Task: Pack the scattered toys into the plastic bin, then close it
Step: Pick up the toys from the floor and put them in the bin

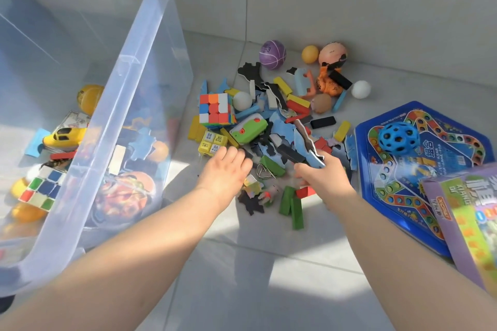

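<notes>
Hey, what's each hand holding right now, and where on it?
The right hand grips a blue puzzle piece by its near end. The left hand reaches into the pile; whether its grip holds anything cannot be told.

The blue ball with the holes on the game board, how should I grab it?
Come straight down from above and wrap your fingers around the blue holey ball. It sits in the open on top of the blue game board, and its holes should give your fingers grip.

Clear plastic bin (139,67) open, lidless, partly filled, left on floor. Toys (271,126) heaped beside its right wall.
</notes>
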A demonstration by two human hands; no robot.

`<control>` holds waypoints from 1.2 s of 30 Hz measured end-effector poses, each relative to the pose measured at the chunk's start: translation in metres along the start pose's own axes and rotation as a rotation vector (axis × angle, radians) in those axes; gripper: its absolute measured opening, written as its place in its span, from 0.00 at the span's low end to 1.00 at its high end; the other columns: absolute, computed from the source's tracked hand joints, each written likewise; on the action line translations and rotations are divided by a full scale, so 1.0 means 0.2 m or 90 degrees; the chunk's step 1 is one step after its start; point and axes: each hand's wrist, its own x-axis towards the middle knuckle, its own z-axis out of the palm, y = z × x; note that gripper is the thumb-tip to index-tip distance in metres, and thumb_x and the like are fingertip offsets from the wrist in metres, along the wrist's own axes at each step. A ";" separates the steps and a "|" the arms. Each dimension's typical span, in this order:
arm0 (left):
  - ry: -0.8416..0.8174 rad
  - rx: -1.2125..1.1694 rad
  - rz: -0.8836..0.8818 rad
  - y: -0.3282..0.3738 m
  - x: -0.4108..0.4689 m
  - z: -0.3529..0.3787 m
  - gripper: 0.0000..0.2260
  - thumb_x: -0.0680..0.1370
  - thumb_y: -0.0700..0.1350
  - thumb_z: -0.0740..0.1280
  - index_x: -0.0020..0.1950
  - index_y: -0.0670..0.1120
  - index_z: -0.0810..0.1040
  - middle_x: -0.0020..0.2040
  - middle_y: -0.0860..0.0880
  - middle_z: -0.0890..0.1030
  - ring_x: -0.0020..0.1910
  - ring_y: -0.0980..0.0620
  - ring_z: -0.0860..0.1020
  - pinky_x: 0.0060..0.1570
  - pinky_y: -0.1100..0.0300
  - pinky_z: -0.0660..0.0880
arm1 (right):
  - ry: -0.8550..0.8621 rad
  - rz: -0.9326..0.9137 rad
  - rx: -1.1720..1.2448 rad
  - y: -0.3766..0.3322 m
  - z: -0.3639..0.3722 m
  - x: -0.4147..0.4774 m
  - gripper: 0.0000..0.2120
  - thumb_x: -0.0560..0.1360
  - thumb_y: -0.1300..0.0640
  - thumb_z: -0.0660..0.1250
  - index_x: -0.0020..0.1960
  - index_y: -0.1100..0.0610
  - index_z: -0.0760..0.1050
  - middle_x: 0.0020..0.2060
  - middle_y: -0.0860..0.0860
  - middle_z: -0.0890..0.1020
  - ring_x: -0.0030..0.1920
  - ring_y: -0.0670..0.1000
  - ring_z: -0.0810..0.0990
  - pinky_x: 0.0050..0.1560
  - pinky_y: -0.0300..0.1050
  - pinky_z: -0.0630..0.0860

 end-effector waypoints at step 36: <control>0.057 -0.385 -0.580 -0.72 -1.05 -0.30 0.08 0.72 0.50 0.67 0.47 0.52 0.71 0.53 0.45 0.80 0.49 0.44 0.75 0.40 0.59 0.65 | -0.058 -0.610 -0.408 -0.87 0.73 -0.53 0.15 0.75 0.51 0.60 0.60 0.56 0.72 0.36 0.49 0.74 0.55 0.49 0.74 0.69 0.42 0.40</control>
